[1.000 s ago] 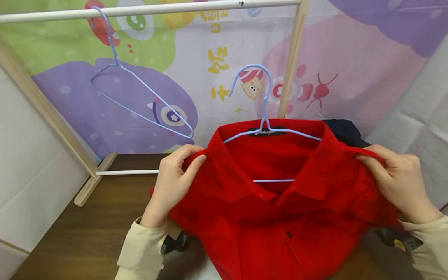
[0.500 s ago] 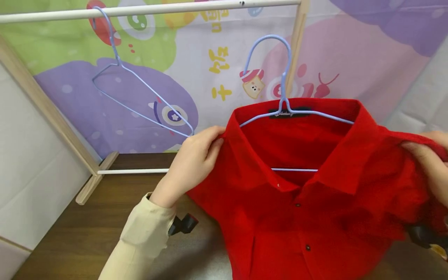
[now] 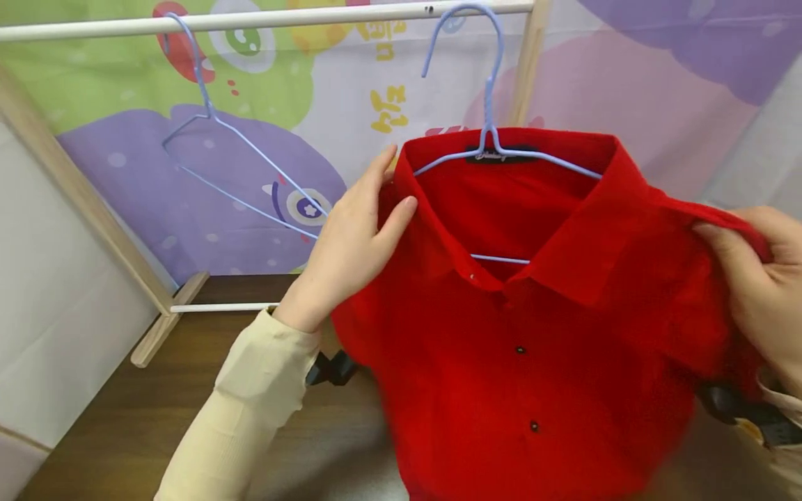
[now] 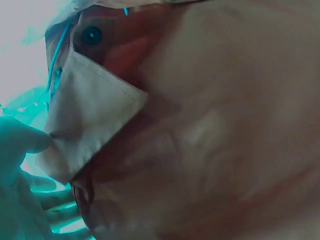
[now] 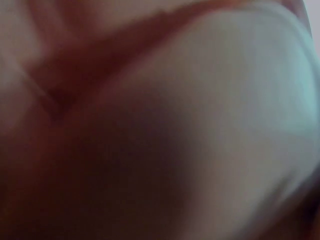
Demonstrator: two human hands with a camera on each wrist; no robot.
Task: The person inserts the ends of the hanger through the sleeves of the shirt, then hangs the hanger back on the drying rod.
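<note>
A red button-up shirt (image 3: 583, 376) hangs on a light blue wire hanger (image 3: 489, 104), whose hook rises above the collar. The hook's top overlaps the white rail in the head view; whether they touch I cannot tell. My left hand (image 3: 347, 243) holds the shirt at the collar's left side, thumb in front and other fingers partly behind the cloth. The left wrist view shows that thumb (image 4: 37, 141) against the collar flap (image 4: 95, 110). With my right hand (image 3: 764, 278) I pinch the shirt's right shoulder. The right wrist view is mostly blurred cloth.
A white rail (image 3: 282, 17) on a wooden frame (image 3: 88, 188) crosses the top. Another blue hanger (image 3: 207, 104) hangs from it at left. A lower white bar (image 3: 225, 307) runs near the brown tabletop (image 3: 188, 403). A printed cloth (image 3: 288, 139) stands behind.
The shirt and hanger have risen, bringing the hook up to the rail's height. Both hands went up with them; my left hand shifted from the shoulder toward the collar, its fingers looser.
</note>
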